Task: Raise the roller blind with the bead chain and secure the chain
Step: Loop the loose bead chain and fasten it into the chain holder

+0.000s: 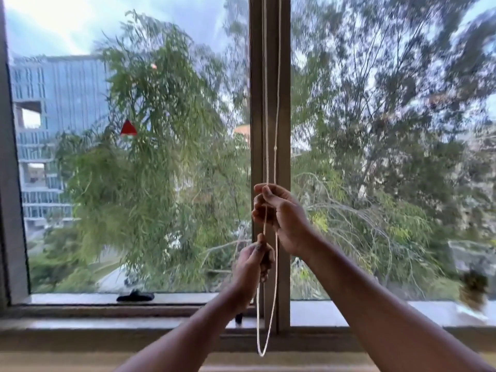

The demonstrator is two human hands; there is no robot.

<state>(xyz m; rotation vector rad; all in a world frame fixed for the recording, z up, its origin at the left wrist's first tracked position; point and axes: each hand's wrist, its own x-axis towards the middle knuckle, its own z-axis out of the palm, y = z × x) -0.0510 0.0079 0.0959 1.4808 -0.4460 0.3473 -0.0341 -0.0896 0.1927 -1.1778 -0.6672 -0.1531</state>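
While the bead chain (276,124) hangs looped, left hand (252,264) and right hand (279,213) each pinch it.

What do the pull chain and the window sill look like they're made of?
Chain: off-white with a matte look, reading more like plastic beads or cord than metal; blur hides individual beads. Both the left hand and the right hand grip it. Sill: smooth, pale grey with a faint sheen, likely polished stone.

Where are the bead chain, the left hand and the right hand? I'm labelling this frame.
bead chain (278,108): head view, right strand above the hands.
left hand (252,264): head view, back of the hand.
right hand (284,218): head view, back of the hand.
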